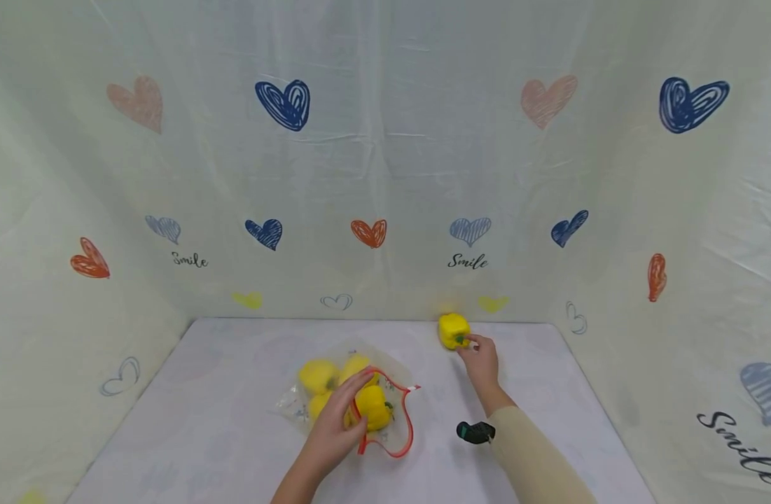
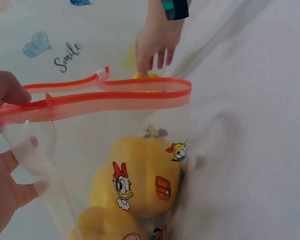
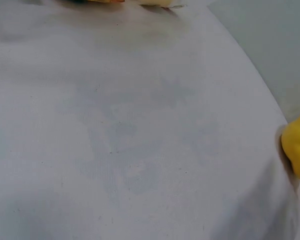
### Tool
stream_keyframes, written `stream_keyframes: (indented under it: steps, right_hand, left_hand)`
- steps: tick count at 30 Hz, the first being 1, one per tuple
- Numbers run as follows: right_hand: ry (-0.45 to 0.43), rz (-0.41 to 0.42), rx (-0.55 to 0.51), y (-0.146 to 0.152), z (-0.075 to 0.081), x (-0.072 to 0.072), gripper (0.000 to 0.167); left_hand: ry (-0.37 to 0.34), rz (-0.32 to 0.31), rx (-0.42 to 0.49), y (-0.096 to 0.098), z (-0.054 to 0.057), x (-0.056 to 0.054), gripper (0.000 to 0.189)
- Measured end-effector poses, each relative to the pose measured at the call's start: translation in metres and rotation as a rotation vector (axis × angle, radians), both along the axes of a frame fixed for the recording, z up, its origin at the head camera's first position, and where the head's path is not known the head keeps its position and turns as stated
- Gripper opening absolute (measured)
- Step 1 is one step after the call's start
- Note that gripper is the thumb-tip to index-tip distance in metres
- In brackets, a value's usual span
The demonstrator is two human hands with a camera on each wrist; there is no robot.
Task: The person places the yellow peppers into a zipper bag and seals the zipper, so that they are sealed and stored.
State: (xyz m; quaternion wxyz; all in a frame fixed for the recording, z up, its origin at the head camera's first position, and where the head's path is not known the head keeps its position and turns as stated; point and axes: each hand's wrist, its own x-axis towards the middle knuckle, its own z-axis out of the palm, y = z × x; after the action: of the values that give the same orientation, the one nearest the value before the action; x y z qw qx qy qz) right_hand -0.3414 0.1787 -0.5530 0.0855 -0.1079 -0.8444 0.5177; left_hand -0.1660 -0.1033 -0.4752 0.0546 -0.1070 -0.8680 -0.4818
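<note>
My left hand (image 1: 337,427) grips a clear zip bag (image 2: 140,101) by its red-edged opening, with the thumb over the red strip. Inside the bag lie several yellow bell peppers (image 1: 372,407), seen through plastic printed with cartoon figures. The bag's mouth gapes towards the right. Farther back, another yellow bell pepper (image 1: 454,330) rests on the table by the back wall, its green stem facing me. My right hand (image 1: 482,360) reaches over to it, thumb and forefinger extended right at the stem. Only that pepper's side (image 3: 297,147) and a sliver of finger show in the right wrist view.
A white cloth covers the table (image 1: 202,420). Pale sheeting (image 1: 372,175) printed with hearts and "Smile" hangs behind and along both sides. A dark wrist device (image 1: 476,432) sits at the right sleeve (image 1: 530,448).
</note>
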Motion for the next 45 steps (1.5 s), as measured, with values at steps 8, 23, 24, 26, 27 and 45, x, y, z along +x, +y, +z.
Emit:
stream_keyframes:
  steps: [8, 23, 24, 26, 27, 45]
  right_hand:
    - [-0.002, -0.015, 0.017, -0.001, -0.006, -0.006, 0.034]
    - [0.007, -0.058, 0.011, -0.005, -0.010, -0.017, 0.025]
    - [0.012, -0.060, 0.012, -0.004, -0.010, -0.017, 0.025]
    - [0.019, -0.064, 0.018, -0.004, -0.010, -0.017, 0.023]
    - [0.020, -0.068, 0.021, -0.003, -0.011, -0.017, 0.023]
    - [-0.007, -0.120, -0.147, -0.002, -0.012, -0.009, 0.023]
  left_hand:
    - [-0.030, -0.011, 0.012, -0.001, 0.002, 0.001, 0.074]
    - [-0.056, -0.013, 0.034, -0.003, 0.004, 0.002, 0.075]
    - [-0.056, -0.012, 0.036, -0.003, 0.004, 0.003, 0.075]
    - [-0.056, -0.011, 0.035, -0.003, 0.004, 0.002, 0.074]
    - [-0.055, -0.011, 0.034, -0.003, 0.004, 0.003, 0.074]
    - [-0.035, -0.009, 0.022, -0.004, 0.004, 0.004, 0.075]
